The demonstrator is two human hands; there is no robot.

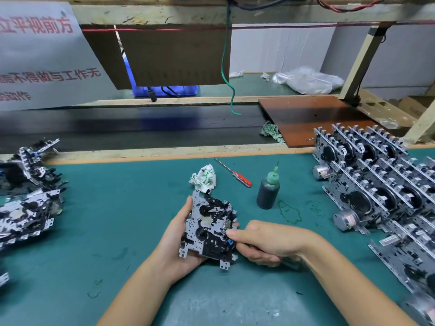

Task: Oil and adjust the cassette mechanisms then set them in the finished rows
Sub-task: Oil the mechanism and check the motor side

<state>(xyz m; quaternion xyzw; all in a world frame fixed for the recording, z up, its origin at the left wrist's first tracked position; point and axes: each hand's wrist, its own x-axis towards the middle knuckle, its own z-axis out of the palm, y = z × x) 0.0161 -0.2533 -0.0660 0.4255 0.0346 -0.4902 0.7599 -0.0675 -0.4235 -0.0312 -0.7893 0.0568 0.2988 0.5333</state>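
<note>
A grey and black cassette mechanism (207,228) is held upright over the green mat, low in the middle of the view. My left hand (180,236) grips it from the left and below, thumb along its left edge. My right hand (261,243) is curled round a small dark tool whose handle shows under the palm, with the fingertips against the mechanism's right side. A dark oil bottle (268,188) with a green nozzle stands just behind and to the right. Rows of finished mechanisms (381,182) stand on edge at the right.
A loose pile of mechanisms (28,196) lies at the left edge. A red-handled screwdriver (235,174) and a crumpled rag (204,176) lie behind the held unit. Beyond runs a black conveyor belt (141,128), with a brown board (313,118) and a second rag (271,131).
</note>
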